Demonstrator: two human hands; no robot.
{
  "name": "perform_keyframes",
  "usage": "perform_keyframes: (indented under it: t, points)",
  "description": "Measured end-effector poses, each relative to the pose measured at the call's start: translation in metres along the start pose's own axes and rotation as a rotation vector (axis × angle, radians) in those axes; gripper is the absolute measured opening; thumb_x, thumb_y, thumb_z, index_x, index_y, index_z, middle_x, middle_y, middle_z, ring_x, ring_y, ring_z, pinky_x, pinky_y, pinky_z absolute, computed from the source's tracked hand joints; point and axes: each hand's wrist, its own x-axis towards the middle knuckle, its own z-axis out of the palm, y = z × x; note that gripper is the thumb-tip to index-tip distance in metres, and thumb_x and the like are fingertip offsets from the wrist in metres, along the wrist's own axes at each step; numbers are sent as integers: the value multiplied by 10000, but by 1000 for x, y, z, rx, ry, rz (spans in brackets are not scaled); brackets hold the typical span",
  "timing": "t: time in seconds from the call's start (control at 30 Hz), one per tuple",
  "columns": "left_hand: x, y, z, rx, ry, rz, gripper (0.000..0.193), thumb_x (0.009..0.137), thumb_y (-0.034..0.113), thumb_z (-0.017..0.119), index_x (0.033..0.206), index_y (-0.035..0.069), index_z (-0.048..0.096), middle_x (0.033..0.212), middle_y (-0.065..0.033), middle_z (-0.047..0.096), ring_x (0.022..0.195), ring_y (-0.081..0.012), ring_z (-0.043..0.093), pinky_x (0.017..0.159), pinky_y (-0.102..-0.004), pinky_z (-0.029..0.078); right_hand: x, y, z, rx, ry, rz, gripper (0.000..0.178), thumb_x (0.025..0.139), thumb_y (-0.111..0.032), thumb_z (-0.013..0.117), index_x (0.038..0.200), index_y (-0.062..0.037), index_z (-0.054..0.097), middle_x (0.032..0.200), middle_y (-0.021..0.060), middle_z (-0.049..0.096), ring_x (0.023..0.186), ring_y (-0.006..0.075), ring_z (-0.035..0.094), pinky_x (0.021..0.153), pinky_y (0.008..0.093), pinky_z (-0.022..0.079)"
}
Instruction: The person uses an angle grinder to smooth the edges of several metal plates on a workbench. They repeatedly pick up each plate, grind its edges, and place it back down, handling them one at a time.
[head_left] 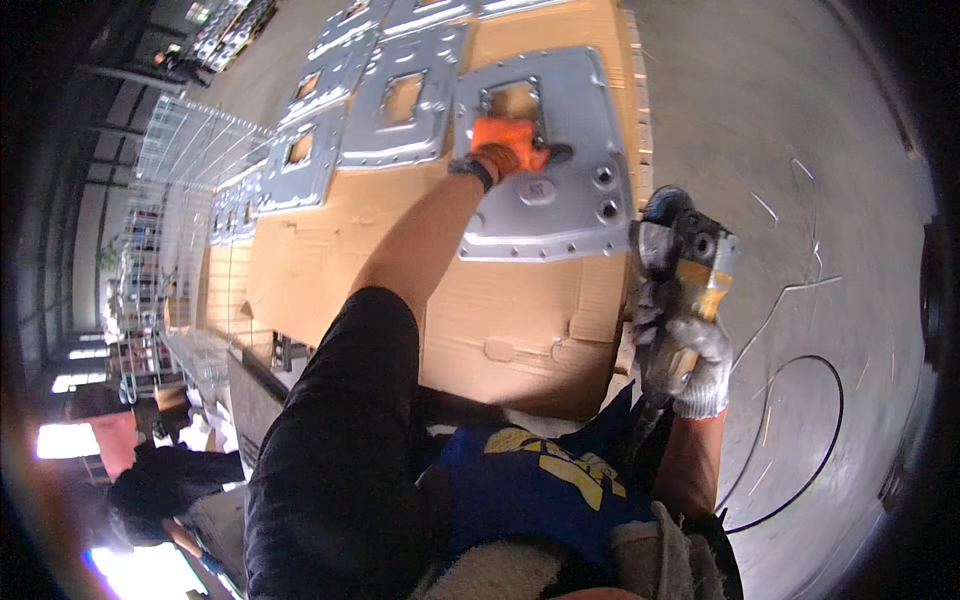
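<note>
A grey stamped metal plate (560, 215) with a square cut-out and two round holes lies at the right side of a cardboard-covered stack. My left hand (508, 148), in an orange glove, is closed at the lower edge of that cut-out; its fingertips are partly hidden and slightly blurred. In a whitish knitted glove, my right hand (703, 360) grips a yellow and dark angle grinder (703, 275). The grinder is upright beside the stack's right edge, with its disc (668, 205) at the top, apart from the plate.
Several similar plates (425, 125) lie farther left and back on the cardboard (470, 340). A wire mesh cage (185, 150) stands on the left. Loose wires and a black cable (835, 440) lie on the floor at right. Another person (170, 490) is at lower left.
</note>
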Motion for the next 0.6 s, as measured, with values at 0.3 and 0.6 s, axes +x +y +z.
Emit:
perform_keyframes:
  t: [0.3, 0.6]
  points:
    - [-178, 38, -13, -145, -55, -43, 364, 673, 453, 676, 816, 121, 719, 786, -165, 685, 774, -360, 664, 700, -455, 525, -14, 21, 27, 7, -44, 41, 518, 749, -73, 655, 1227, 54, 499, 977, 188, 654, 754, 267, 669, 701, 382, 584]
    - [-202, -164, -35, -208, 322, -559, 645, 719, 607, 664, 1054, 56, 675, 972, -202, 691, 944, -385, 650, 828, -443, 516, -5, 62, 0, -259, -85, 129, 500, 759, -120, 715, 1195, 46, 536, 978, 144, 662, 788, 232, 668, 682, 350, 573]
